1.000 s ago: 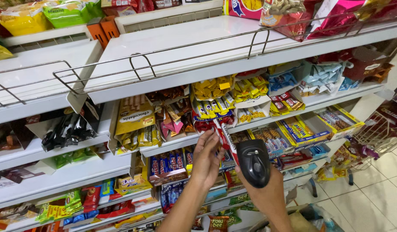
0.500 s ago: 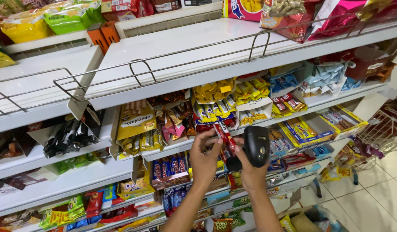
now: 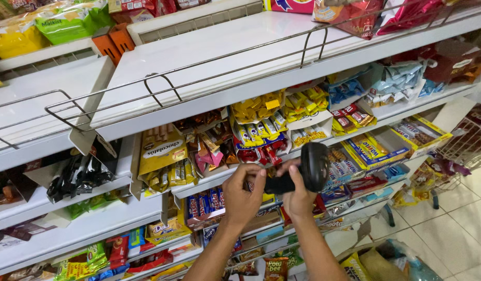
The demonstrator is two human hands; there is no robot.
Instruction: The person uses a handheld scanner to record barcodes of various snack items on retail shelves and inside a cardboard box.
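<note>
A black handheld scanner (image 3: 309, 169) with a rounded, glossy head sits mid-scene before the sweet shelves, its handle gripped by the right hand (image 3: 298, 193). The left hand (image 3: 242, 191) pinches a small item, mostly hidden. Behind, crinkly red and yellow candy wrappers (image 3: 258, 136) fill a white metal shelf (image 3: 209, 57).

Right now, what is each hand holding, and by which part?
Right hand grips the black handheld scanner by its handle; left hand touches the handle's end.
</note>
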